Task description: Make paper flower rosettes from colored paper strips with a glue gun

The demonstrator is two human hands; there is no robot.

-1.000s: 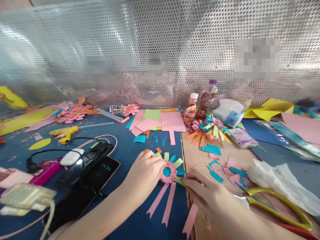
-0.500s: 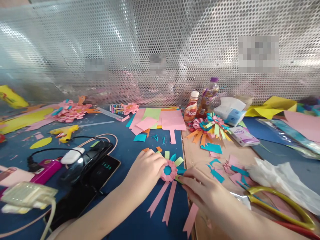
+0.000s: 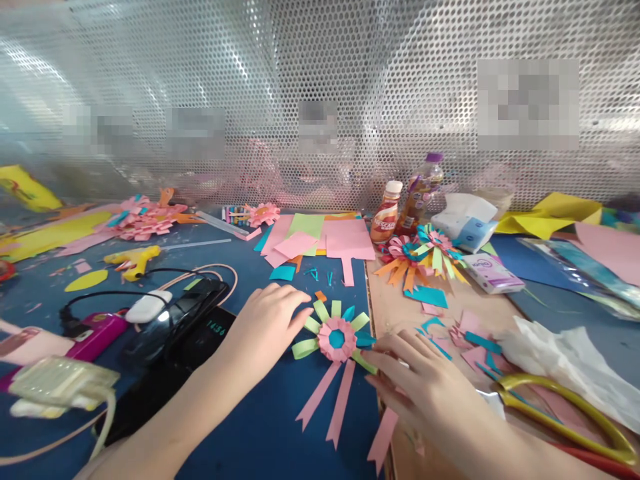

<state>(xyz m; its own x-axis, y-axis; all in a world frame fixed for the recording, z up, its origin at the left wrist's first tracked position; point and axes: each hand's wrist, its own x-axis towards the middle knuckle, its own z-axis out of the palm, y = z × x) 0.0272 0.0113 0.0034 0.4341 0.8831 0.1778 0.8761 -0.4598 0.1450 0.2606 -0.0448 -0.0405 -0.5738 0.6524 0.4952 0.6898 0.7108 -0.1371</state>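
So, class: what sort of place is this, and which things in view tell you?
Most likely a paper-craft worktable. Signs: a paper rosette between the left hand and right hand, a yellow glue gun, and yellow-handled scissors.

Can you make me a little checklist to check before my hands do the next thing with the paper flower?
1. Paper flower lying flat on the blue mat: ok.
2. Left hand off the pink middle, fingers only at the green petals: ok.
3. Right hand empty, fingertips at the flower's lower right petal: ok.
4. Pink tails free, not under a hand: ok.
5. Scissors away from both hands: ok.
6. Petals stuck fast under the pink middle: cannot tell.
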